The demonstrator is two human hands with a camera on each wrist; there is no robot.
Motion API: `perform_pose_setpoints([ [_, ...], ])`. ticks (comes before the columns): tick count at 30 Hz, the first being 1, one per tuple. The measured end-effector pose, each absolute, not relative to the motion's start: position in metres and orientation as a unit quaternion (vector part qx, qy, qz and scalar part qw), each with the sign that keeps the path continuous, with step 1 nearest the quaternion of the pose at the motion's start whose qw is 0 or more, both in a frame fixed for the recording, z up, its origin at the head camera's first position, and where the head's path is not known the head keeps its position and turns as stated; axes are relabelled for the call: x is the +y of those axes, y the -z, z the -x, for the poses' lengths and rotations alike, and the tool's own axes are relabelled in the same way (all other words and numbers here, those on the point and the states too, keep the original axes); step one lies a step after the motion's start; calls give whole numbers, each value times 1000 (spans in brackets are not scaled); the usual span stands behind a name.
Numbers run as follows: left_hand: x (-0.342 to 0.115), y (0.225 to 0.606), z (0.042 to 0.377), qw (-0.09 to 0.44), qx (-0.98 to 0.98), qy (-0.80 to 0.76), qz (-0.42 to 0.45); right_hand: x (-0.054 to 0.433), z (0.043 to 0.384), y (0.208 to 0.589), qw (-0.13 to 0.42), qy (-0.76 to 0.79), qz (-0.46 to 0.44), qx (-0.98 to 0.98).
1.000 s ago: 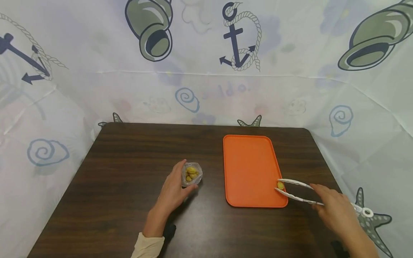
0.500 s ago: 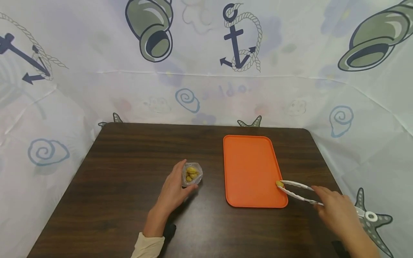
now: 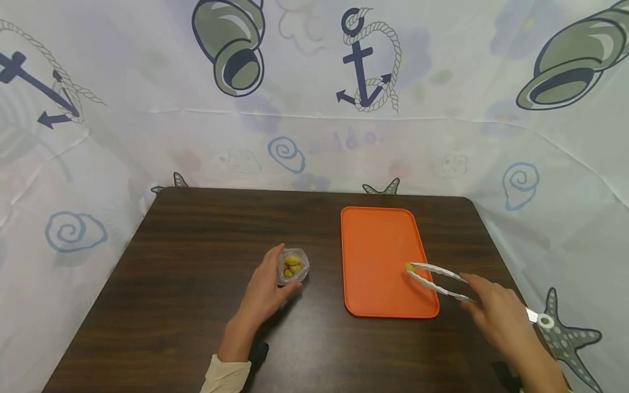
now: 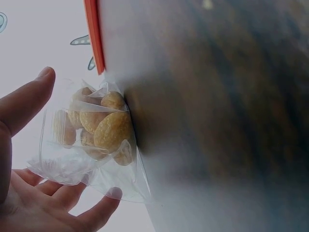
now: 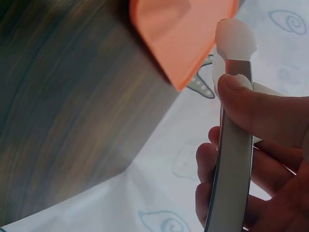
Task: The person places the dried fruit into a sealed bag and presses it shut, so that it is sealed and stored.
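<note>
My left hand (image 3: 265, 289) curls round a small clear plastic bag (image 4: 67, 162) standing on the table, thumb on one side and fingers on the other. Inside the bag lie several rounded, wrinkled yellow-brown pieces (image 4: 112, 131). My right hand (image 3: 501, 314) grips a pair of tongs (image 5: 229, 169) with metal arms and white tips. Between the tong tips, over the right half of the orange tray (image 3: 375, 234), sits one yellowish piece (image 3: 409, 267). In the right wrist view the thumb presses on one tong arm, with fingers wrapped about the other side; the tips' far ends are hidden there.
The dark wood table (image 3: 206, 234) carries the bag on the left and the tray on the right. A white cloth (image 3: 314, 71) printed with anchors and shells hangs behind and beside it. The tray's low raised rim runs under the tong arms.
My right hand has moved left and slightly away from me, carrying the tongs and the yellowish piece from the tray's right edge further over the tray. The left hand and bag stay in place.
</note>
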State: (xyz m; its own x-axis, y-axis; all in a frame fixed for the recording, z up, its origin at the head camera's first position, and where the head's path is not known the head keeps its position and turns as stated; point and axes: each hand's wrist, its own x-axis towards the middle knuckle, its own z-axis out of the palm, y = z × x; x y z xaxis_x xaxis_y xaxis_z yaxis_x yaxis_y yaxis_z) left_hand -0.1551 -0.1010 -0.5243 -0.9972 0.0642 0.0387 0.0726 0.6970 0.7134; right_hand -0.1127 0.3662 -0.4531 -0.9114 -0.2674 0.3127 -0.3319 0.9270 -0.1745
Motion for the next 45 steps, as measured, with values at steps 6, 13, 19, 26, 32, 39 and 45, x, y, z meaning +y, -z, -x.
perform_pose_setpoints([
  [6,-100,523,155,0,-920,390,34,356,114,446,131,-150,-128,-972],
  [13,-100,523,155,-2,-921,388,34,348,119,437,123,-176,-116,-970],
  [19,-100,524,155,8,-922,386,38,340,124,428,114,-201,-111,-967],
  [26,-99,524,155,7,-922,385,37,334,125,421,93,-226,-102,-964],
  [32,-100,526,155,7,-923,383,36,328,127,418,93,-239,-107,-961],
  [39,-100,525,155,2,-923,383,35,317,133,415,83,-250,-121,-957],
  [45,-101,524,155,-4,-922,387,33,305,139,411,58,-263,-125,-955],
])
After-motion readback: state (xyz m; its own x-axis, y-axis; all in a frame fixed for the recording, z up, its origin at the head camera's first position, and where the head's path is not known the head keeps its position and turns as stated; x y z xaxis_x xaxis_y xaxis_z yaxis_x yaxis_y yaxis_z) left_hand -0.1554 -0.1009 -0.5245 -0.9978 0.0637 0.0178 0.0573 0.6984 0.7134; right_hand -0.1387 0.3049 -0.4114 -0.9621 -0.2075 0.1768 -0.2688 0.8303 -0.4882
